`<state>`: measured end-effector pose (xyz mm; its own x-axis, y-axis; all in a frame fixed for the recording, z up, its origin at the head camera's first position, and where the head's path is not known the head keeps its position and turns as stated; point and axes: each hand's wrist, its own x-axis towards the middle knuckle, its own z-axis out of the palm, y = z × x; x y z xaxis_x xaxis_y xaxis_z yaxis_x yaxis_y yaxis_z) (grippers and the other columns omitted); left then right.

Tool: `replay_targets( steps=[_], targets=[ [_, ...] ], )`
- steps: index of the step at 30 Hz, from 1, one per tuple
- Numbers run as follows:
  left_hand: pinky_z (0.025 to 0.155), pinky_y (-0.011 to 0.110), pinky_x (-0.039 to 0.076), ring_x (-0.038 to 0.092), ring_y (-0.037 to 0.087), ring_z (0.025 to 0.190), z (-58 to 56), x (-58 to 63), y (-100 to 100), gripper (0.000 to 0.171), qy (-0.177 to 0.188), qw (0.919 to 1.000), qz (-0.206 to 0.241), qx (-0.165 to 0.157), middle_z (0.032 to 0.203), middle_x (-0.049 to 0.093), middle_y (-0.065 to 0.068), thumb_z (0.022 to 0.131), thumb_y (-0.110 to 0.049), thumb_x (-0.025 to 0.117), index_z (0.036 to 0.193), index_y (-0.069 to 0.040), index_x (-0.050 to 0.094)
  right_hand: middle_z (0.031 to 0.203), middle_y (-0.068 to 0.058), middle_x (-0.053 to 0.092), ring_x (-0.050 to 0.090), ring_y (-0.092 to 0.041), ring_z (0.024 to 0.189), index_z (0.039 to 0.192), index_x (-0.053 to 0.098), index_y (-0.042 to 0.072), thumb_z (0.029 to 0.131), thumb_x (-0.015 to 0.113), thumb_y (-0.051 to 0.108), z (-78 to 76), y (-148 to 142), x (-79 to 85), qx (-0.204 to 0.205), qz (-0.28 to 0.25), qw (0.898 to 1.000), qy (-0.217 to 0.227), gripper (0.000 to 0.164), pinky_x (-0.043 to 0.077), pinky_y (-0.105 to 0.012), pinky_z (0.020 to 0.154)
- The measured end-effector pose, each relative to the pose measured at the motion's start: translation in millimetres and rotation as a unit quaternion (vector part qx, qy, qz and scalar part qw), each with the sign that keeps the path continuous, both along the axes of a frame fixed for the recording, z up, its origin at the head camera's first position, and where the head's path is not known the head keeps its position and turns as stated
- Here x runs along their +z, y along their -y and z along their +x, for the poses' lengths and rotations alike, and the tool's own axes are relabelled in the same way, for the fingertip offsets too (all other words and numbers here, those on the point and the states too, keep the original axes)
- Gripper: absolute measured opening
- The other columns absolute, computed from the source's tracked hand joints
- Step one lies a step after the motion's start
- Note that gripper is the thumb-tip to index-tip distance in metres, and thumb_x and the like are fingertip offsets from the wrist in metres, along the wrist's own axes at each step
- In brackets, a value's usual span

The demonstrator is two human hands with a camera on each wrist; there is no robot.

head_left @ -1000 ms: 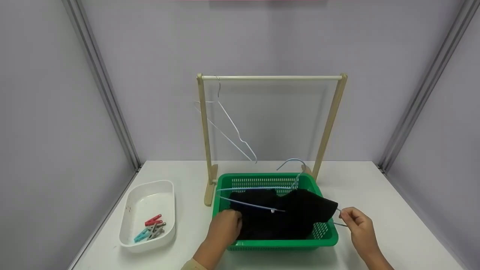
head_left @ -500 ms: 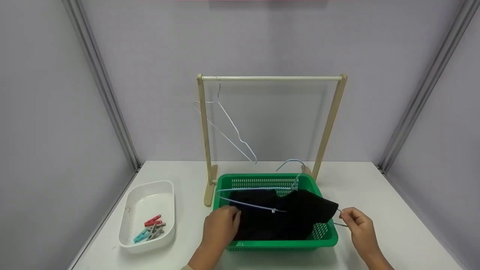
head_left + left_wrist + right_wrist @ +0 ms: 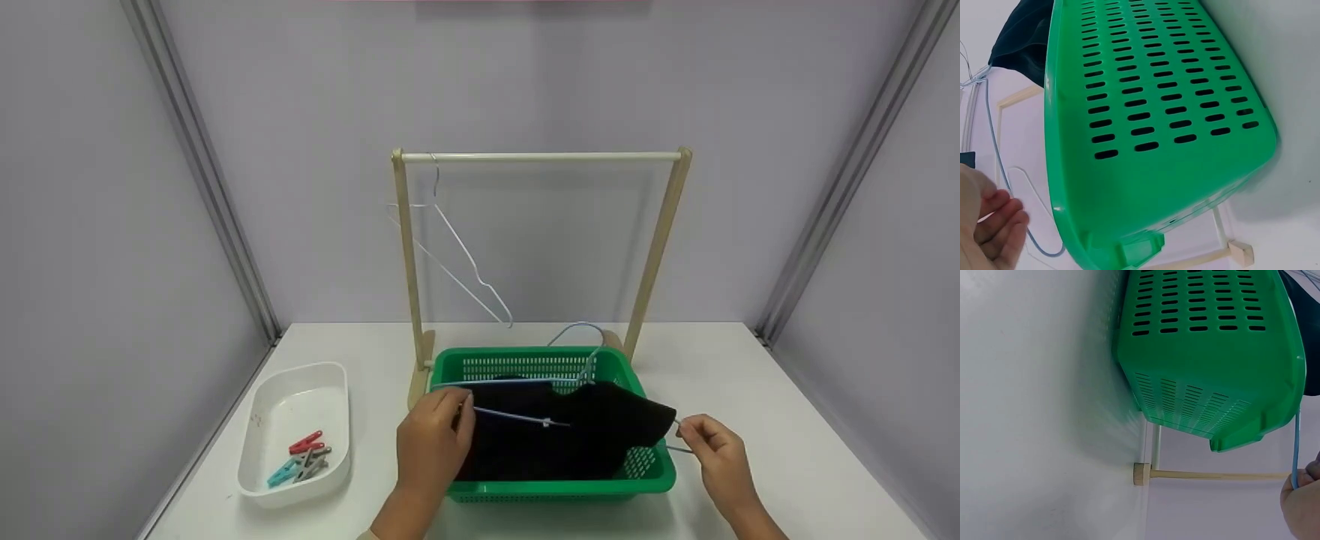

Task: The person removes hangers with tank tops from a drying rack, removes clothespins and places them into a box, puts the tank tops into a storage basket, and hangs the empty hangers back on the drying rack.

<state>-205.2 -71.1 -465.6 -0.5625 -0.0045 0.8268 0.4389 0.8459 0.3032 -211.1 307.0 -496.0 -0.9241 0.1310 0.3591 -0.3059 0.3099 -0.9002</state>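
Observation:
A black shirt (image 3: 540, 454) lies in and over the green basket (image 3: 562, 487), partly on a light blue wire hanger (image 3: 517, 415). The hanger's right end comes out of the shirt's right sleeve, and its hook points to the back. My right hand (image 3: 718, 454) pinches that end; in the right wrist view the blue wire (image 3: 1297, 444) runs into the fingers. My left hand (image 3: 431, 442) pinches the shirt's left edge beside the hanger's left end, which it hides. In the left wrist view its fingers (image 3: 1002, 222) are curled by the wire.
Behind the basket stands a wooden rack (image 3: 540, 157) with a white hanger (image 3: 472, 262) on its bar. To the left, a white tray (image 3: 292, 491) holds red, blue and grey clothespins (image 3: 306, 459). Walls enclose the table (image 3: 787, 405) at the back and sides.
My left hand has moved up and back from the basket's front left, drawing the black cloth along to the hanger's left end. The hanger's hook has tipped slightly; my right hand stays put.

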Motion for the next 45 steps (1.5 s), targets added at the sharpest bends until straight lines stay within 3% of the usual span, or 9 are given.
replay_targets(
  steps=[3,7,12,16,22,31,37,45],
  targets=[
    [0.075,0.028,0.059,0.069,0.016,0.093,-2.5,0.8,1.4,0.013,-0.028,0.9996,0.008,-0.004,0.1,0.072,0.002,0.085,-0.012,0.079,0.097,-0.008,0.075,0.08,-0.001,0.063,0.057,-0.009,0.075,0.089,0.063,-0.007,0.102,0.054,0.002,0.2,0.3,0.8,0.001,0.002,1.0,0.005,0.018,0.049,-0.025,0.066],
    [0.084,0.035,0.057,0.066,0.021,0.102,-6.4,-1.6,2.8,0.022,-0.032,0.9993,0.017,-0.007,0.111,0.07,0.005,0.087,-0.015,0.079,0.106,-0.007,0.074,0.08,-0.001,0.063,0.058,-0.008,0.075,0.09,0.063,-0.009,0.102,0.055,0.002,0.7,0.7,1.9,0.003,0.003,1.0,0.011,0.018,0.049,-0.023,0.066],
    [0.096,0.044,0.052,0.063,0.026,0.114,-10.0,-6.6,2.5,0.034,0.0,0.9997,0.013,-0.023,0.121,0.068,0.008,0.09,-0.024,0.077,0.119,-0.007,0.071,0.08,-0.003,0.064,0.059,-0.009,0.074,0.088,0.064,-0.007,0.102,0.055,0.003,1.4,1.1,3.0,0.009,0.003,1.0,0.011,0.019,0.05,-0.021,0.066],
    [0.099,0.043,0.05,0.061,0.025,0.117,-11.2,-10.2,1.3,0.036,0.035,0.9988,0.01,-0.033,0.121,0.068,0.005,0.093,-0.028,0.074,0.123,-0.01,0.07,0.081,-0.005,0.065,0.062,-0.009,0.077,0.087,0.063,-0.007,0.102,0.055,0.002,2.0,1.7,3.9,0.017,-0.004,1.0,0.013,0.019,0.051,-0.021,0.068],
    [0.094,0.038,0.051,0.062,0.017,0.106,-10.4,-15.4,0.1,0.021,0.059,0.9971,0.026,-0.041,0.106,0.068,-0.004,0.093,-0.026,0.074,0.111,-0.014,0.073,0.08,-0.004,0.067,0.066,-0.01,0.081,0.086,0.063,-0.008,0.1,0.055,-0.001,1.6,2.8,5.8,0.031,-0.02,0.999,0.014,0.017,0.054,-0.02,0.073],
    [0.083,0.032,0.049,0.059,0.006,0.092,-9.5,-20.2,-1.6,0.005,0.081,0.988,0.106,-0.078,0.092,0.064,-0.015,0.095,-0.023,0.07,0.098,-0.019,0.071,0.078,-0.005,0.067,0.063,-0.007,0.075,0.087,0.065,-0.008,0.099,0.057,-0.004,0.6,3.7,6.9,0.023,-0.013,1.0,-0.015,0.015,0.051,-0.02,0.067],
    [0.082,0.032,0.049,0.059,0.006,0.092,-8.9,-21.5,-3.2,0.004,0.096,0.9816,0.139,-0.088,0.093,0.064,-0.016,0.096,-0.025,0.068,0.097,-0.022,0.071,0.077,0.002,0.063,0.056,-0.01,0.069,0.091,0.069,0.0,0.098,0.06,0.0,1.5,4.1,8.0,-0.01,0.039,0.999,-0.034,0.011,0.047,-0.023,0.062],
    [0.077,0.027,0.053,0.059,0.004,0.089,-7.6,-22.3,-3.6,0.006,0.101,0.9753,0.17,-0.098,0.092,0.063,-0.016,0.094,-0.018,0.07,0.096,-0.023,0.07,0.094,0.0,0.067,0.057,-0.005,0.082,0.104,0.072,0.005,0.099,0.061,0.004,2.2,4.7,17.1,-0.054,0.115,0.989,-0.075,0.012,0.045,-0.015,0.071]
  ],
)
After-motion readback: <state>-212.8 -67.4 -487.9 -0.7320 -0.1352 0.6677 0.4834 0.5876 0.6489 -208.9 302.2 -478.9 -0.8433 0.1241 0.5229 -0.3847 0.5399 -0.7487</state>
